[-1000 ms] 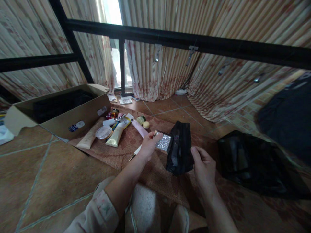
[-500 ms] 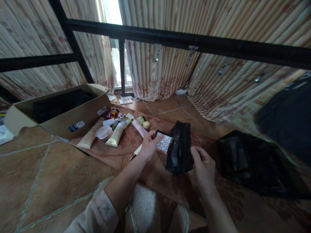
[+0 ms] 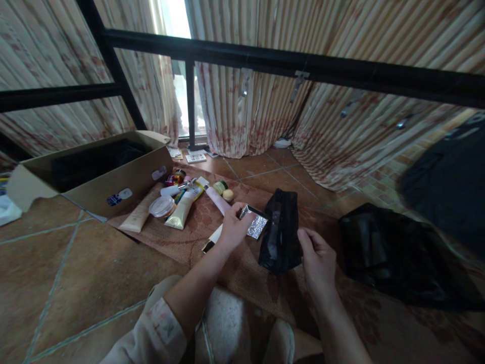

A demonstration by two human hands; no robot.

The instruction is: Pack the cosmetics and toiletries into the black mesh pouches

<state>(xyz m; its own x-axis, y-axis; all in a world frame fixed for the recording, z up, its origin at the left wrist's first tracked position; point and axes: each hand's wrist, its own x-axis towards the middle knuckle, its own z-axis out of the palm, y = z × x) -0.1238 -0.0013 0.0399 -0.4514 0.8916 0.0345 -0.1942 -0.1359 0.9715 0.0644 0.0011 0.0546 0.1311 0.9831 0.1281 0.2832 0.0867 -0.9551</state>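
My left hand (image 3: 235, 225) pinches a flat, dark-edged case with a silver glitter face (image 3: 257, 224), perhaps a makeup compact. The case is tilted beside the mouth of a small black pouch (image 3: 279, 237). Closed on the pouch's right edge, my right hand (image 3: 317, 255) keeps it upright over the mat. Beneath my left wrist lies a white tube with a shiny cap (image 3: 212, 239), partly hidden. A pale pink tube (image 3: 217, 200) lies just beyond my left hand. What the pouch holds is too dark to make out.
Several cosmetics, including a cream-coloured tube (image 3: 180, 212), a round clear-lidded jar (image 3: 161, 206) and a beige tube (image 3: 142, 210), lie on the reddish mat (image 3: 170, 245). A cardboard box (image 3: 113, 189) stands behind them. A large black bag (image 3: 394, 258) sits at right, below a black metal rail (image 3: 265, 55).
The glitter case has shifted slightly and tilted in my left hand, its near edge now catching light, with a small gap to the pouch. My right hand and the pouch stay put.
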